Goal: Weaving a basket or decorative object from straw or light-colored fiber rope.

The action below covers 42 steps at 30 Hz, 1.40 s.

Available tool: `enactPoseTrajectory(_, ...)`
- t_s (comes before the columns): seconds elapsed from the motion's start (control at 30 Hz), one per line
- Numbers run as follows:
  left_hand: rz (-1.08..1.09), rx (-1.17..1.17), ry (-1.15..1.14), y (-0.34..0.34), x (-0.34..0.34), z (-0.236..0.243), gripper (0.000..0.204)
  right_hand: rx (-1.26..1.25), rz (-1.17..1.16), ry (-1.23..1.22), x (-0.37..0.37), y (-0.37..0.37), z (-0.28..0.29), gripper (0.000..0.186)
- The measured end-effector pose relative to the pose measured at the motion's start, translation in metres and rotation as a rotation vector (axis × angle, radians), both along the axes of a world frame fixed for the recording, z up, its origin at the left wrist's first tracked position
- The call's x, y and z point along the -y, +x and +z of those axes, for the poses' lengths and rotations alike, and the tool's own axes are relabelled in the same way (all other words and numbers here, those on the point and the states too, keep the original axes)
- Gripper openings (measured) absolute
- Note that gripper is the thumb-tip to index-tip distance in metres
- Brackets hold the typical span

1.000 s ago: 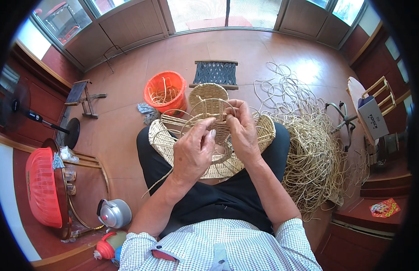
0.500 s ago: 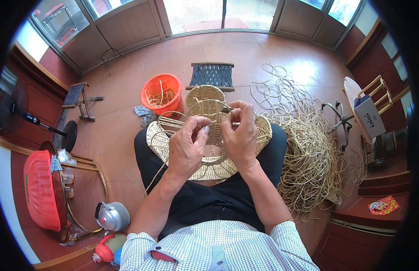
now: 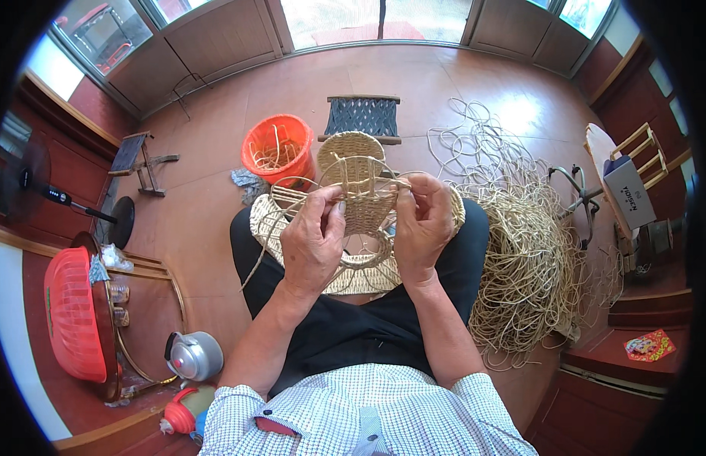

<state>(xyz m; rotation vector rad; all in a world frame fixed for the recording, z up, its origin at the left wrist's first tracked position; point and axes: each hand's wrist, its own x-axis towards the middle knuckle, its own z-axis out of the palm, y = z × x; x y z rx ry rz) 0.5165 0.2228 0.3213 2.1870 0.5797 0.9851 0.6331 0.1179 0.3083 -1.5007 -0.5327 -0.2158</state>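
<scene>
A woven straw-rope piece (image 3: 368, 215) stands in front of my lap, with loose cords and a thin hoop-like strand at its top. My left hand (image 3: 313, 243) pinches a straw cord at the left side of its upper edge. Opposite it, my right hand (image 3: 423, 232) has thumb and fingers closed on a straw cord (image 3: 391, 185) at the right. Below both hands, a curved woven band (image 3: 360, 284) lies across my thighs. An oval woven panel (image 3: 348, 144) shows just beyond. A small dark object by the right fingers is too hidden to name.
A large heap of loose straw cord (image 3: 524, 281) lies on the floor at the right. Ahead are a red bucket (image 3: 263, 169) with cord in it and a low webbed stool (image 3: 362, 118). A kettle (image 3: 197, 357) and a black fan (image 3: 123, 222) stand at the left.
My hands have spread apart, the right one moving right with a cord stretched from the woven piece. More of the weave's top shows between them. The whole view has shifted slightly.
</scene>
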Motion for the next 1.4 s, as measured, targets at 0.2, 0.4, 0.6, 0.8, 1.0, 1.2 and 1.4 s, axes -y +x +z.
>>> enactPoseTrajectory(0.2,0.026,-0.026,0.096,0.001,0.001,-0.002,0.023,-0.055,0.071,0.118,0.003,0.000,-0.008,0.013)
enactPoseTrajectory(0.4,0.000,-0.034,0.270,-0.001,0.005,0.009,0.025,-0.086,0.065,0.184,0.003,-0.002,-0.009,0.014)
enactPoseTrajectory(0.6,-0.047,-0.053,0.385,0.007,0.002,0.004,0.025,-0.106,0.085,0.189,0.008,-0.002,-0.008,0.015)
enactPoseTrajectory(0.8,-0.143,-0.095,0.318,0.009,-0.001,0.008,0.023,-0.564,0.387,0.519,0.017,0.006,0.002,0.019)
enactPoseTrajectory(1.0,-0.094,-0.048,0.336,0.018,0.003,0.003,0.019,-0.807,0.564,0.623,0.023,0.015,0.002,0.019)
enactPoseTrajectory(1.2,-0.114,-0.084,0.415,0.030,0.013,0.016,0.014,-0.871,0.644,0.625,0.039,0.035,0.008,0.020)
enactPoseTrajectory(1.4,-0.153,-0.108,0.451,0.047,0.017,0.016,0.009,-0.793,0.579,0.571,0.073,0.069,0.010,0.023)
